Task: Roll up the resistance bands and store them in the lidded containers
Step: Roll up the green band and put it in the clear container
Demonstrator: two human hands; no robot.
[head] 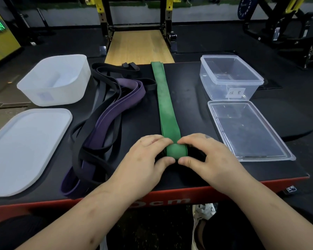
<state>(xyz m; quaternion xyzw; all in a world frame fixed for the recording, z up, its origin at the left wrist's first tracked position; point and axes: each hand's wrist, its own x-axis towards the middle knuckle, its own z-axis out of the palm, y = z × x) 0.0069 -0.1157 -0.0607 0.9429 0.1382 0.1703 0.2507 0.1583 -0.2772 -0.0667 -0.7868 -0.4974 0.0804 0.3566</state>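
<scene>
matt green band (167,105), clear plastic container (230,78)

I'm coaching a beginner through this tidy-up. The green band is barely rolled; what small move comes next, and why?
Probably roll it one more turn forward: the left hand and right hand pinch a small roll at the near end of the green band, while most of it lies flat along the table.

My left grip (148,156) and right grip (204,154) meet side by side, palms down. Fingers (157,140) curl over top, thumbs (167,160) tucked at 6 o'clock, both pinching the green band (176,151) roll. Left forearm (90,210) enters from 7 o'clock, right forearm (260,201) from 5.
</scene>
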